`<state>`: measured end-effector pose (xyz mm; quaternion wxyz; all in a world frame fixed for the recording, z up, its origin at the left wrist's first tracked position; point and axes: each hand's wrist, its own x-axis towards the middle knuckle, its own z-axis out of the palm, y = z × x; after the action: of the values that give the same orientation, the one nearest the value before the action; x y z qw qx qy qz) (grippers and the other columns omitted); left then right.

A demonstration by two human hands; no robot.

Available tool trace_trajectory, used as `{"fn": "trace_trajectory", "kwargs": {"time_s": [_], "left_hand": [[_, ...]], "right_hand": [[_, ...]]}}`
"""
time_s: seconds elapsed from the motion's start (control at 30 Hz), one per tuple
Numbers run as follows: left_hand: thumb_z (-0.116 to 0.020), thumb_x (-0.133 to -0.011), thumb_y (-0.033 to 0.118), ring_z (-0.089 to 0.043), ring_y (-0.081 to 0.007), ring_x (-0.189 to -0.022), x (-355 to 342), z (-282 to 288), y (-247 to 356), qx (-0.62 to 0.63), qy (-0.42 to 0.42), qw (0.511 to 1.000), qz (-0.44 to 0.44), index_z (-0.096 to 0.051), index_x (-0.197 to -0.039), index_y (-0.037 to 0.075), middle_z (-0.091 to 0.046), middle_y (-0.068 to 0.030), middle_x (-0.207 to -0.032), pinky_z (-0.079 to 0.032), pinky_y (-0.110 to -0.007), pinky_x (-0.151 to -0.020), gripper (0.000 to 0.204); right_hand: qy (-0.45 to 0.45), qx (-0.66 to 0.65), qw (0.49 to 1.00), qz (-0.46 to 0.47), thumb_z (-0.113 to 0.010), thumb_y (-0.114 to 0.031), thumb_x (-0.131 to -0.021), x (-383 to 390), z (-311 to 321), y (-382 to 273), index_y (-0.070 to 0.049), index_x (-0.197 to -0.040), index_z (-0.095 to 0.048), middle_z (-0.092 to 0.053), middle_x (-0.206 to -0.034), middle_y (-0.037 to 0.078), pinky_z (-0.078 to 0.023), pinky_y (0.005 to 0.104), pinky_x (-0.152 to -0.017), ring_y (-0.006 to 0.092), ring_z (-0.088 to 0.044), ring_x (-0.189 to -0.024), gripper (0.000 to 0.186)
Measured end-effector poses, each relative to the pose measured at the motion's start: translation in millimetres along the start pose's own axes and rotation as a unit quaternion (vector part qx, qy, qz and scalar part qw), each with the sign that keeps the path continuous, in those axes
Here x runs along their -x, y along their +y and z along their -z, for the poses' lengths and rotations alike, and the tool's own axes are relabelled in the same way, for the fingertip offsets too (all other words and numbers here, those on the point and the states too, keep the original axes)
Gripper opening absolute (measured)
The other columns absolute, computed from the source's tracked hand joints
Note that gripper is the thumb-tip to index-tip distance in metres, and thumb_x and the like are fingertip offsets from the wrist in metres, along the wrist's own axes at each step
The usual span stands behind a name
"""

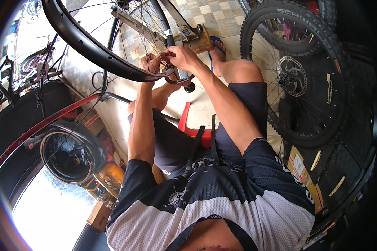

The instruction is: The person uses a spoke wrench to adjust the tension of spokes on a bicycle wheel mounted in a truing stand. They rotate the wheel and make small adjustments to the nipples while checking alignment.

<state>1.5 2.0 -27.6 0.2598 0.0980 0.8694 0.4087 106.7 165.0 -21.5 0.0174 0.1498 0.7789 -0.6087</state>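
Two hands, the left hand (151, 62) and the right hand (182, 57), meet at the near edge of a spoked black rim (83, 44), out ahead of the bent knees (243, 72). Fingers curl in close, but whether either grip is clamped on something small I cannot tell. A red stool (192, 132) shows between the legs; a knobbly-tyred wheel (340, 83) stands at right

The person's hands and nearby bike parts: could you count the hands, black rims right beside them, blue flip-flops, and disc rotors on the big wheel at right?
Hands: 2 (left hand, right hand)
Black rim beside the hands: 1
Blue flip-flop, visible: 1
Disc rotor: 1
Total: 5
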Motion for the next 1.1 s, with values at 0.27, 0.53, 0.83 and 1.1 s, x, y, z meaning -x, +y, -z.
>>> {"fn": "trace_trajectory", "kwargs": {"time_s": [0.27, 0.53, 0.83, 1.1], "left_hand": [[-0.078, -0.087, 0.042, -0.053, -0.0077, -0.056, 16.2, 1.9, 23.0, 0.073, 0.023, 0.997, 0.028, -0.068, -0.083, 0.002, -0.059, 0.0001, -0.064, -0.041, -0.024, -0.05, 0.042], [-0.07, -0.096, 0.027, -0.059, -0.0061, -0.07, 20.3, 9.1, 30.8, 0.167, -0.018, 0.986, 0.0, -0.066, -0.106, 0.002, -0.064, 0.0007, -0.089, -0.048, -0.021, -0.058, 0.027], [-0.068, -0.097, 0.037, -0.06, -0.0079, -0.069, 20.9, 12.1, 29.5, 0.249, -0.031, 0.968, 0.021, -0.068, -0.103, 0.002, -0.065, -0.0012, -0.088, -0.047, -0.021, -0.057, 0.035], [-0.068, -0.096, 0.042, -0.059, -0.0071, -0.075, -5.1, 0.7, 12.8, 0.089, -0.165, 0.982, 0.031, -0.069, -0.112, -0.002, -0.07, -0.0017, -0.093, -0.047, -0.022, -0.061, 0.047]], "right_hand": [[0.03, -0.068, 0.997, -0.03, -0.064, -0.025, -0.09, -4.5, -6.4, 8.9, -0.002, -0.102, -0.071, -0.074, -0.092, 0.015, -0.054, 0.0364, -0.077, 0.0266, -0.072, -0.087, 0.027], [0.128, 0.01, 0.986, -0.107, -0.071, -0.035, -0.084, -8.3, 5.6, 23.7, -0.005, -0.092, -0.073, -0.074, -0.086, 0.016, -0.055, 0.0417, -0.076, 0.0326, -0.072, -0.083, 0.031], [0.089, 0.003, 0.994, -0.059, -0.074, -0.032, -0.084, -3.5, -2.9, 22.0, -0.002, -0.094, -0.071, -0.075, -0.087, 0.013, -0.054, 0.0366, -0.072, 0.0252, -0.072, -0.08, 0.031], [0.082, 0.017, 0.996, -0.02, -0.071, -0.026, -0.086, -2.4, -2.6, 18.4, -0.002, -0.099, -0.07, -0.075, -0.089, 0.015, -0.055, 0.0379, -0.071, 0.0281, -0.073, -0.08, 0.028]]}}
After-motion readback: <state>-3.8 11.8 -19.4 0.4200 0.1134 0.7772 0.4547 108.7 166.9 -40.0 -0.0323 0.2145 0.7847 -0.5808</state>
